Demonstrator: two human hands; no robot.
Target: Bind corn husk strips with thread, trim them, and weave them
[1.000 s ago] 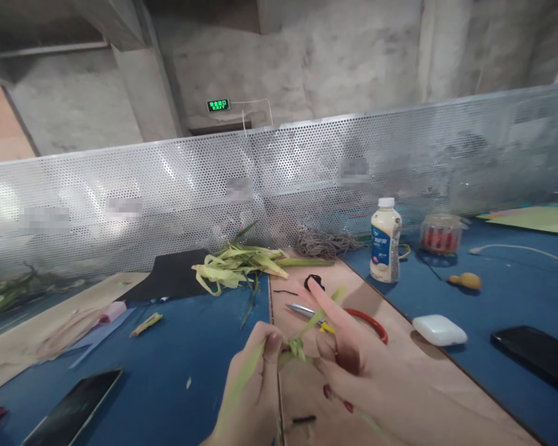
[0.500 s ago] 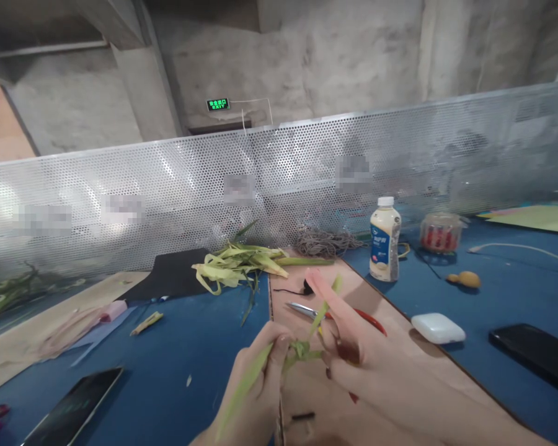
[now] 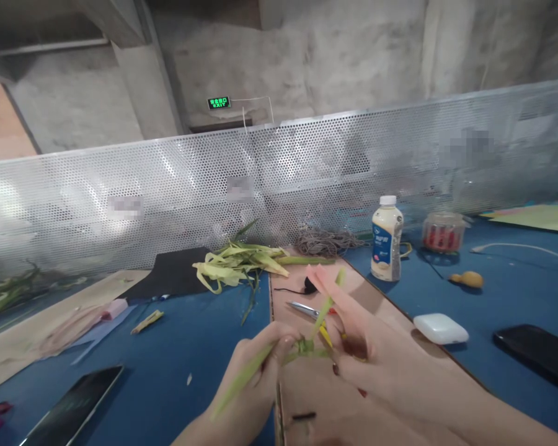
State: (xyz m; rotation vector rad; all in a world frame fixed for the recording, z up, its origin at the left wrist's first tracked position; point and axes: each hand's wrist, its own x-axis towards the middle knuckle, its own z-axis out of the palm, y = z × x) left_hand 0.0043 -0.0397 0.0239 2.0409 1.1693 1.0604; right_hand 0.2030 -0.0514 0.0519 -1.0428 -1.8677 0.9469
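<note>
A pale green husk strip (image 3: 305, 347) with a small knot in its middle runs between my two hands above the cardboard. My left hand (image 3: 255, 378) pinches it between thumb and bent fingers, and one loose end trails back over that hand. On the other side my right hand (image 3: 376, 353) grips the strip's right end near the knot, its index finger raised and blurred. Another end of the strip sticks up between the hands. Scissors (image 3: 302, 308) lie behind the right hand, which partly hides their red and yellow handles.
A pile of husks (image 3: 237, 266) lies ahead, beside grey cord (image 3: 325, 241). At right stand a bottle (image 3: 385, 241) and a clear tub (image 3: 443, 232), with a white case (image 3: 441, 328) and a black phone (image 3: 534, 353) nearer. Another phone (image 3: 74, 406) lies left. A perforated metal screen (image 3: 190, 186) borders the table.
The right hand has shifted slightly right and down, and the husk strip looks more stretched between the hands. The left hand stays nearly in place, still pinching.
</note>
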